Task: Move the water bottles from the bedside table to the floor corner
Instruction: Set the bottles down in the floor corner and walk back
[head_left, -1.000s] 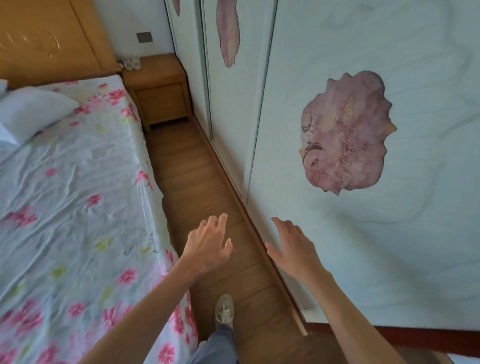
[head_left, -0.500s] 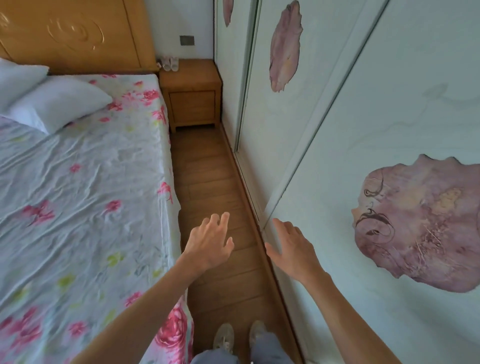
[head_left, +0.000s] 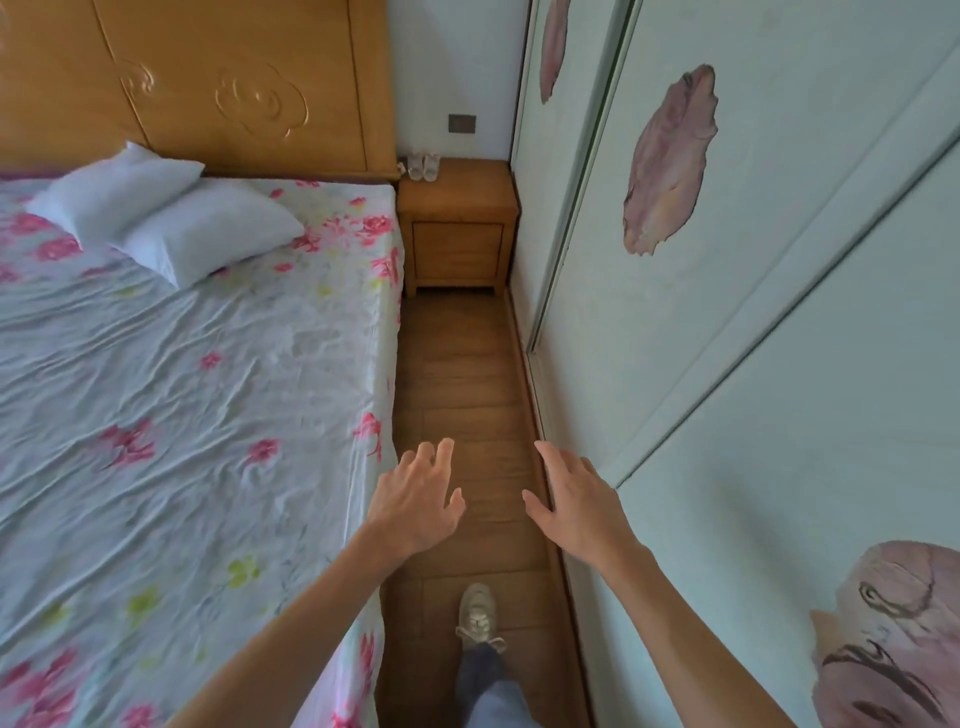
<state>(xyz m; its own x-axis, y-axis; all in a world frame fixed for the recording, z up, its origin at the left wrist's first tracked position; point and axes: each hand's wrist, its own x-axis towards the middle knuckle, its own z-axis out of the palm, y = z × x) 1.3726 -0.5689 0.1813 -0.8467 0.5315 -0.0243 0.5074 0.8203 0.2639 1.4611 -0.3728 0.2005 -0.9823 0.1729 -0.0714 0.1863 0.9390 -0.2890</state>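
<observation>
Two small, clear water bottles (head_left: 423, 166) stand side by side at the back left corner of the wooden bedside table (head_left: 457, 200), against the wall and just beside the headboard (head_left: 208, 78). They are too small in view for you to make out caps or labels. You count two bottles, one table, two white pillows (head_left: 171, 218) on the floral bed (head_left: 182, 389), and one shoe (head_left: 477, 613) on the wooden floor (head_left: 457, 364). You hold both forearms out ahead in the narrow aisle between the bed and the wardrobe doors (head_left: 727, 312), well apart from the table. Your left hand (head_left: 418, 501) and right hand (head_left: 582, 501) grasp nothing, with fingers spread and relaxed and the backs facing you.
</observation>
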